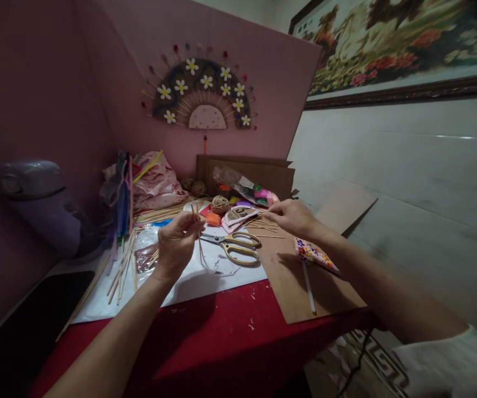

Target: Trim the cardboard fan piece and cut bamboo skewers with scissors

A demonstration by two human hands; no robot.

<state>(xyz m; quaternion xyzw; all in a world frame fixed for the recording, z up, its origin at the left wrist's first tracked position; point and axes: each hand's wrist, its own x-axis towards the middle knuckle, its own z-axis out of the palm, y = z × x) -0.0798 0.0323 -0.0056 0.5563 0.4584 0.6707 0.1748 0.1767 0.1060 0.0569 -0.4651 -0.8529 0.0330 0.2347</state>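
Observation:
My left hand (179,241) is raised above the table with its fingers pinched round a few thin wooden sticks (197,216) that stand upright out of it. My right hand (291,216) reaches forward over loose sticks (265,226) lying on a brown cardboard sheet (304,290), its fingers curled down onto them. Gold-handled scissors (236,247) lie between the two hands on a white sheet (197,276). A small flower-patterned fan on a white stick (313,255) rests on the cardboard under my right forearm.
A ball of twine (220,204), coloured scraps and packets lie behind the hands. More sticks (122,265) and pipe cleaners (122,193) sit at the left. A flower-decorated fan (203,94) hangs on the pink backboard. A grey machine (43,204) stands far left on the red table (221,337).

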